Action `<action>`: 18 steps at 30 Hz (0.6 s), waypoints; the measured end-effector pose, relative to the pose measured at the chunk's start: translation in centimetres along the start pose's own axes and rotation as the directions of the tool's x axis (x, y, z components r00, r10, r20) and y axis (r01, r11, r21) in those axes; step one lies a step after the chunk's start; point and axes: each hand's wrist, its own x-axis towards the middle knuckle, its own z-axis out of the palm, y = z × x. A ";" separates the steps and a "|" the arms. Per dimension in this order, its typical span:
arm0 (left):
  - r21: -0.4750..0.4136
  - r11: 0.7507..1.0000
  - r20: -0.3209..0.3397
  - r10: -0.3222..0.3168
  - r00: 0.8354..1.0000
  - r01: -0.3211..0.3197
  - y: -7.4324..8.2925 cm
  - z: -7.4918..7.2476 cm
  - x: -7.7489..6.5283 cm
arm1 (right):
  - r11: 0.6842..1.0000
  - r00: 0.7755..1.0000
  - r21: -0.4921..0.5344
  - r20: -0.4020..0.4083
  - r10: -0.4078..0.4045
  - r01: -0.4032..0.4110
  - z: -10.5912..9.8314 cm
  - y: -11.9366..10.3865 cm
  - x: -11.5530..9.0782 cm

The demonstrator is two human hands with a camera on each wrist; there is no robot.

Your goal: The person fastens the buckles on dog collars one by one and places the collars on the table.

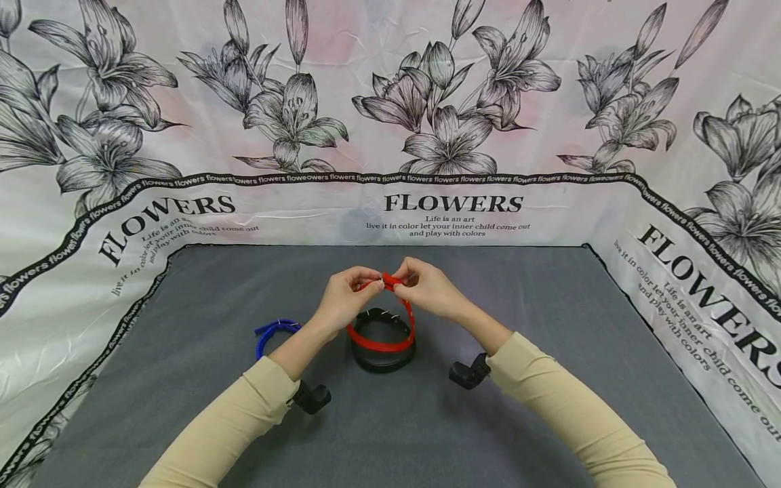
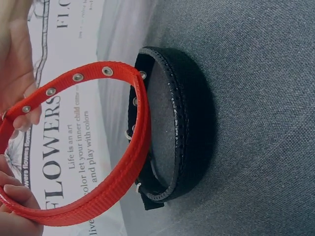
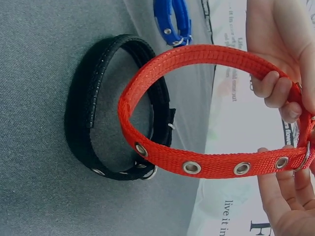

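A red dog collar (image 1: 383, 346) hangs as a loop from both hands, with metal eyelets along one side. My left hand (image 1: 343, 298) pinches it near its metal buckle, beside my right hand (image 1: 432, 291), whose thumb and fingers pinch the strap's end. The fingertips of both hands nearly meet at the top of the loop. Behind and below the red loop, a black collar (image 2: 197, 128) rests on the grey cloth, curled into a ring with its buckle visible. In the right wrist view, the right fingers (image 3: 275, 199) lie close to the eyelet side.
A blue collar (image 1: 264, 337) lies on the grey tabletop (image 1: 518, 434), left of the black one and partly behind the left forearm. White cloth (image 1: 342, 210) printed with flowers and lettering rises behind and along the sides. A black wrist camera (image 1: 470, 371) hangs under the right sleeve.
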 end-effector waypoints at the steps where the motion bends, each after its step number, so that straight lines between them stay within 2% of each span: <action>1: 0.000 1.000 0.000 0.000 1.000 0.000 0.0 0.0 0.0 | 1.000 1.000 -0.003 0.002 -0.001 0.001 0.0 0.0 0.0; 9: -0.007 1.000 0.013 -0.004 1.000 0.005 0.0 -0.2 0.1 | 0.999 1.000 -0.027 0.007 -0.026 0.026 0.0 0.2 -0.2; 14: 0.010 0.999 0.029 -0.044 0.999 0.044 -0.1 -0.4 0.2 | 0.998 0.998 -0.022 0.009 -0.062 0.062 0.1 0.6 -0.1; 18: 0.004 0.998 0.045 -0.070 0.997 0.069 -0.2 -0.6 0.2 | 0.998 0.999 0.018 0.008 -0.053 0.053 0.2 0.7 -0.1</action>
